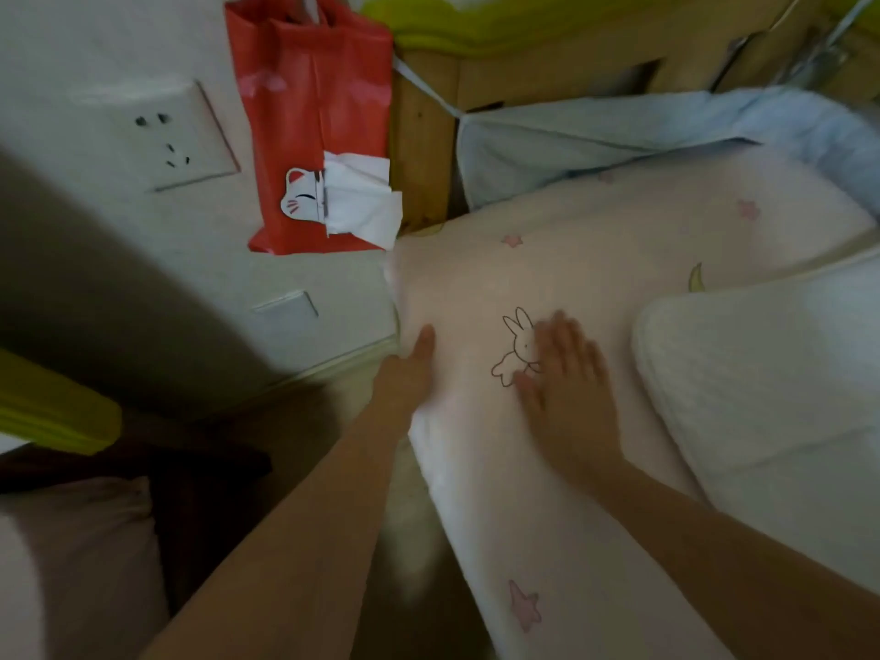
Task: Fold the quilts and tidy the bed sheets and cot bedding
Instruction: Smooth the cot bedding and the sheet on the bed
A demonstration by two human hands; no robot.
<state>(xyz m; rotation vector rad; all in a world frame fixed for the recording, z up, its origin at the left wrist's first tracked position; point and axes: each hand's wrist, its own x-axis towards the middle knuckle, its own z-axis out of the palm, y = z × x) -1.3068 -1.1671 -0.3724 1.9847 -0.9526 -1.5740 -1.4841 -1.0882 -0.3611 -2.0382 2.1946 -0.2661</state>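
Cot sheet (595, 278), pale pink with a rabbit print (516, 347) and stars, lies over the cot mattress, filling the middle of the view. Right hand (566, 388) lies flat on it just right of the rabbit, fingers (578, 343) straight and slightly spread, holding nothing. Left hand (405, 373) is at the sheet's left edge, thumb on top; the other fingers go under or behind the edge and are hidden, so whether they pinch the fabric cannot be told.

Step in hand looks like smoothing or tucking the sheet at the left side of the cot. To do it well the person should keep the right palm pressing so the sheet does not slide, while the left pulls the edge taut and pushes it down between the mattress and the wall (143, 259). Strokes should run from the rabbit outward to chase creases to the edge.

White pillow (762, 369) sits just right of the right hand, overlapping the sheet. Blue bumper (595, 140) lines the far end. Red tissue bag (314, 121) hangs on the wooden frame (424, 150), near the corner; the left arm could snag it.
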